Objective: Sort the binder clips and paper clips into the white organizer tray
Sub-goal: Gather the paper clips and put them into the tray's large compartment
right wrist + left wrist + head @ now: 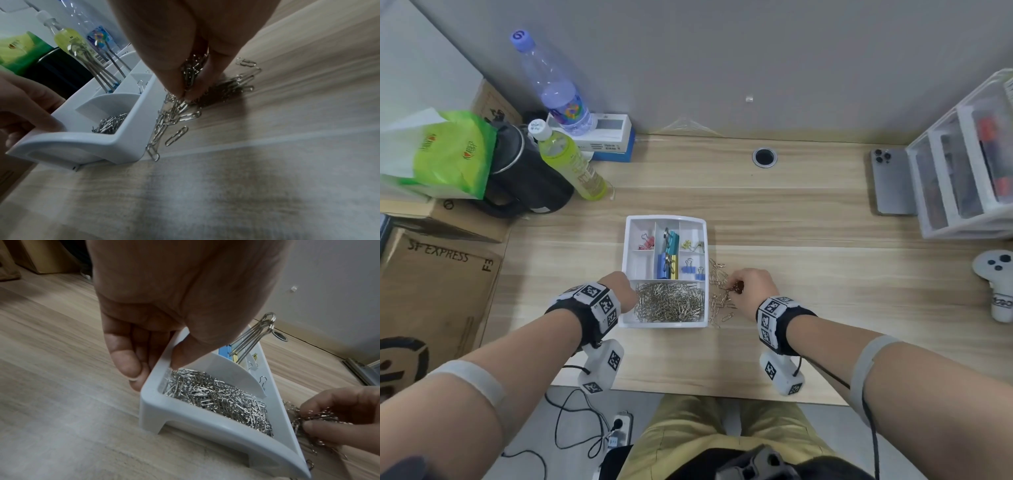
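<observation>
The white tray's (pixel 627 260) nine-o'clock wall was gripped by the left hand (pixel 619 287); loose paper clips (pixel 191 74) at three o'clock were pinched by the right hand (pixel 751 286).

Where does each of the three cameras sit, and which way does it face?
Head: on the person's head, facing down at the desk; shows both forearms, left hand and right hand.
Left wrist: looks along the left hand gripping the white tray.
Right wrist: looks along the right hand pinching loose paper clips.
Shared: all three show the tray and the clips.
</observation>
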Tool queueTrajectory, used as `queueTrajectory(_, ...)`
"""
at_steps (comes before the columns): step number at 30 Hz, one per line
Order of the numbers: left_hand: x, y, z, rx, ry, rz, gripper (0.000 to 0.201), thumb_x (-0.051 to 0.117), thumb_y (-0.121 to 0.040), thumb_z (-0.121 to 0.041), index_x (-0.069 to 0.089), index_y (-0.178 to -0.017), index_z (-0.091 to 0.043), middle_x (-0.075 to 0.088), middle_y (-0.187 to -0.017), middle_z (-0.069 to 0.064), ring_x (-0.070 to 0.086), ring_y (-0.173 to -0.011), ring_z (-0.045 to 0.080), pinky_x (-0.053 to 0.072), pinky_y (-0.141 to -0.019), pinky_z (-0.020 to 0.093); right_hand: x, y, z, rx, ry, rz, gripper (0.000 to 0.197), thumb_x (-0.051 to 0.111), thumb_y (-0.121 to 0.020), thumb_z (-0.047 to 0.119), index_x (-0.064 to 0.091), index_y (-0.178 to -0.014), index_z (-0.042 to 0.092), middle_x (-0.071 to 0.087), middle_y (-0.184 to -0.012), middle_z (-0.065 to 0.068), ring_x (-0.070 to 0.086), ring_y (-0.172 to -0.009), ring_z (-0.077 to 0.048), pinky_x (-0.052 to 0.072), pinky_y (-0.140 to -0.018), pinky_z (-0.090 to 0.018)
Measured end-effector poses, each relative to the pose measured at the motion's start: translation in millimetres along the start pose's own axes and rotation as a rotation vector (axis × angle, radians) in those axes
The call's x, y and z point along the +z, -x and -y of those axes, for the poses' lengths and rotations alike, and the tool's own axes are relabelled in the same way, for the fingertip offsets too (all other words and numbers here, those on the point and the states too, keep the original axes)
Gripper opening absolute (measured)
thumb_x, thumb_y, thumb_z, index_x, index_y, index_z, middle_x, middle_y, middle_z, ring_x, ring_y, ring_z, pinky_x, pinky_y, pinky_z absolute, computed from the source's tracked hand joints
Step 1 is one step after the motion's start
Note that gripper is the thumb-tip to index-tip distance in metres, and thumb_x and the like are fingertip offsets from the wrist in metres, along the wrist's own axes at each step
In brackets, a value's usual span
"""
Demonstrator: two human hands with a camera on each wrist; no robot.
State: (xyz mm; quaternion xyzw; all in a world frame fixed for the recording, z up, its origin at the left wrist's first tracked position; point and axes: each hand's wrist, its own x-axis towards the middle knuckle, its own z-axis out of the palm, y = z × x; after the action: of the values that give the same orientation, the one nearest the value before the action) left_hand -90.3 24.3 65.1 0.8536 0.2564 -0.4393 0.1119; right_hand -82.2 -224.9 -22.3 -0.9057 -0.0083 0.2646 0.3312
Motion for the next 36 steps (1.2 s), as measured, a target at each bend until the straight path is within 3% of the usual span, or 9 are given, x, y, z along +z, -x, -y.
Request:
queueTrajectory(3,-0.6,2.8,0.1,0.001,0.004,-0.011,0.028,0.044,-0.095,-0.012,0.043,-0.067,-0.007,0.052,-0.063,0.007,0.059,-0.07,0.027,0.051,-0.072,0.031,-8.9,2.5,3.4,0.011,-0.013,0.043,0.017,0.068,-0.078,0.007,0.075,-0.081,0.022,0.073,-0.093,0.005,0.064,-0.079,-0.011,0.052,-0.078,-0.02)
queueTrajectory(7,-1.3,2.6,-0.2,0.004,-0.002,-0.008,0.029,0.044,-0.096,-0.013,0.043,-0.067,-0.008,0.05,-0.064,0.006,0.053,-0.059,0.021,0.047,-0.064,0.028,-16.2,6.7,25.5,-0.029,-0.005,0.111,0.021,0.07,-0.078,0.01,0.071,-0.074,0.031,0.068,-0.086,0.011,0.064,-0.078,-0.008,0.057,-0.078,-0.027)
queueTrajectory(11,-1.0,1.3,1.7,0.013,0.0,-0.007,0.027,0.045,-0.094,-0.012,0.044,-0.068,-0.008,0.05,-0.066,0.005,0.051,-0.056,0.019,0.045,-0.058,0.026,-3.8,11.3,56.3,-0.134,-0.034,0.17,0.01,0.072,-0.082,0.011,0.075,-0.085,0.019,0.068,-0.097,0.006,0.061,-0.089,-0.009,0.051,-0.087,-0.022)
queueTrajectory(15,-1.1,1.0,2.8,0.019,-0.009,-0.003,0.027,0.045,-0.094,-0.013,0.044,-0.067,-0.009,0.049,-0.066,0.004,0.054,-0.065,0.023,0.045,-0.06,0.027,22.3,15.5,74.2,-0.196,-0.015,0.215,0.012,0.073,-0.083,0.019,0.075,-0.094,0.025,0.069,-0.112,0.009,0.058,-0.098,-0.005,0.046,-0.092,-0.021)
queueTrajectory(19,-1.2,0.6,4.1,0.026,-0.02,-0.01,0.025,0.044,-0.094,-0.012,0.045,-0.07,-0.007,0.049,-0.063,0.005,0.049,-0.053,0.018,0.039,-0.049,0.023,30.0,20.3,78.6,-0.257,0.033,0.309,0.028,0.068,-0.084,0.019,0.073,-0.109,0.03,0.069,-0.115,0.009,0.063,-0.103,-0.012,0.049,-0.097,-0.027)
queueTrajectory(24,-2.5,-0.8,6.3,0.032,-0.025,-0.018,0.023,0.043,-0.095,-0.011,0.046,-0.073,-0.005,0.049,-0.064,0.006,0.05,-0.054,0.017,0.04,-0.05,0.023,5.7,15.9,63.3,-0.27,0.004,0.205,0.028,0.064,-0.085,0.018,0.069,-0.111,0.028,0.066,-0.108,0.011,0.062,-0.097,-0.009,0.05,-0.088,-0.026)
queueTrajectory(27,-6.0,-2.9,10.0,0.038,-0.045,-0.014,0.015,0.043,-0.095,-0.014,0.05,-0.088,-0.003,0.05,-0.069,0.005,0.056,-0.066,0.023,0.045,-0.06,0.027,-21.9,3.4,37.8,-0.167,0.139,0.099,0.042,0.069,-0.081,0.021,0.059,-0.122,0.026,0.051,-0.114,0.009,0.055,-0.103,-0.011,0.047,-0.09,-0.026)
queueTrajectory(31,-8.2,-4.5,13.9,0.038,-0.093,-0.023,0.017,0.044,-0.095,-0.017,0.052,-0.088,-0.003,0.051,-0.068,0.004,0.057,-0.073,0.026,0.045,-0.063,0.027,-54.3,-6.8,-15.4,0.116,0.37,0.11,0.077,0.081,-0.071,0.019,0.04,-0.136,0.016,0.041,-0.132,-0.005,0.045,-0.119,-0.025,0.045,-0.101,-0.037)
queueTrajectory(36,-9.1,-4.7,11.7,0.029,-0.089,-0.006,0.015,0.044,-0.095,-0.015,0.051,-0.09,-0.003,0.052,-0.071,0.005,0.058,-0.07,0.026,0.046,-0.059,0.027,-60.3,0.0,-48.8,0.102,0.449,0.161,0.07,0.076,-0.074,0.009,0.038,-0.133,0.015,0.041,-0.129,-0.006,0.055,-0.107,-0.026,0.048,-0.086,-0.033)
